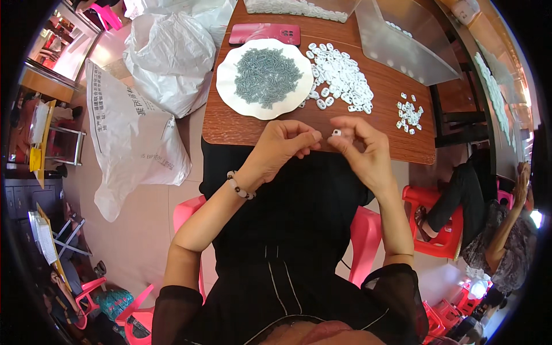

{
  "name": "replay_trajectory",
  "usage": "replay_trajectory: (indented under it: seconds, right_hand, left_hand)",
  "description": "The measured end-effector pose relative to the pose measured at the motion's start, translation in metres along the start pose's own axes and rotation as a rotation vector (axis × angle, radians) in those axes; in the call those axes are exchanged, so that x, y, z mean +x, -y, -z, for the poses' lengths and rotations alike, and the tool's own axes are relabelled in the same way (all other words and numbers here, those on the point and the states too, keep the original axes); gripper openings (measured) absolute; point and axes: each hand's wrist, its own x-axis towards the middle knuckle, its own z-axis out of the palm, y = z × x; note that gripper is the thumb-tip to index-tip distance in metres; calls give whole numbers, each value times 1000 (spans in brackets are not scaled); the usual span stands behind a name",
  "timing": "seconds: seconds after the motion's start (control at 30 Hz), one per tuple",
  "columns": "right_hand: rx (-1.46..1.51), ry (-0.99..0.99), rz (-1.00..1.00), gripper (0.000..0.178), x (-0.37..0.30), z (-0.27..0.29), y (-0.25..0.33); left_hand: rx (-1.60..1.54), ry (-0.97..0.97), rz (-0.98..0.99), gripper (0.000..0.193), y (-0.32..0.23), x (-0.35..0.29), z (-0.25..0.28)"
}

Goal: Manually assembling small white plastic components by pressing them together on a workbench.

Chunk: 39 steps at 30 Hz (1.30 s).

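Over the near edge of the brown wooden table, my two hands are close together but apart. My right hand holds a small white plastic piece with a dark hole at its fingertips. The thumb and fingers of my left hand are pinched together; whatever may be between them is too small to make out. Just beyond the left hand stands a white scalloped plate heaped with small grey, translucent rods. Right of the plate lies a loose pile of white two-holed plastic pieces.
A smaller group of white pieces lies at the table's right. A red phone rests behind the plate. Clear plastic bins stand at the back. White sacks fill the floor at left; a person sits at right.
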Motion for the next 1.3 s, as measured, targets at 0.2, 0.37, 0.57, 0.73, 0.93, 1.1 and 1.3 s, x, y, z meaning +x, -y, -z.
replay_trajectory:
  seconds: [0.2, 0.37, 0.57, 0.73, 0.93, 1.1, 1.3]
  right_hand:
    - [293, -35, -242, 18, -4, 5, -13]
    - [385, -20, -310, 15, -13, 1, -22]
    - [440, -1, -384, 11, -18, 2, -23]
    - [419, 1, -379, 10, -21, 3, -21]
    - [299, 48, -347, 7, -23, 2, -22]
    - [298, 0, -278, 6, -22, -5, -24]
    - [341, -13, -261, 10, -24, -9, -24]
  left_hand:
    - [17, -56, -84, 19, 5, -3, -7]
    - [45, -38, -105, 18, 11, -5, -14]
    - [77, -23, -110, 18, 12, -4, -18]
    - [110, -14, -122, 17, 13, -3, -19]
    - [76, -4, -93, 16, 18, -3, -21]
    - [21, -11, -82, 17, 24, -2, -21]
    - [-21, -31, -88, 19, 29, -1, -21]
